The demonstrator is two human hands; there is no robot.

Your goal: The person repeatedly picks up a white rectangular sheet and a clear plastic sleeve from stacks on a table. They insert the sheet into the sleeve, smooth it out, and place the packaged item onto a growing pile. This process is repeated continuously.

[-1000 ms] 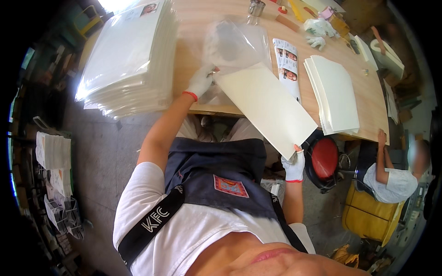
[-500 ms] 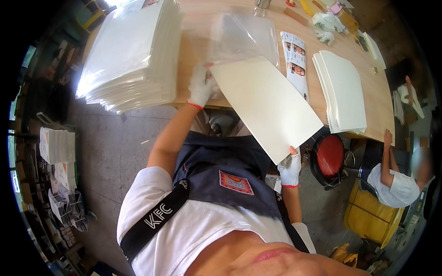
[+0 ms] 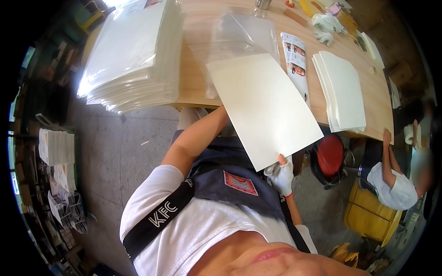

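Observation:
A large white board (image 3: 264, 110) is tilted over the table's near edge. My right hand (image 3: 280, 177), in a white glove with the thumb bare, pinches its near edge with the thumb on top. My left forearm (image 3: 202, 135) reaches under the board, which hides the left hand and its fingers. Just beyond the board lie clear plastic bags (image 3: 244, 32), partly covered by it. Printed sheets with face pictures (image 3: 294, 57) lie to its right. Farther right rests a stack of similar white boards (image 3: 341, 92).
A tall pile of boards in clear plastic (image 3: 124, 50) fills the left of the wooden table (image 3: 375, 108). Spare gloves (image 3: 327, 25) and a metal cup (image 3: 263, 4) are at the back. A red-seated stool (image 3: 329, 154) and another person (image 3: 393, 184) are at right.
My left hand has left the board's far-left corner and gone beneath it, out of sight. The board has turned slightly, and my right hand has shifted a little left along its near edge.

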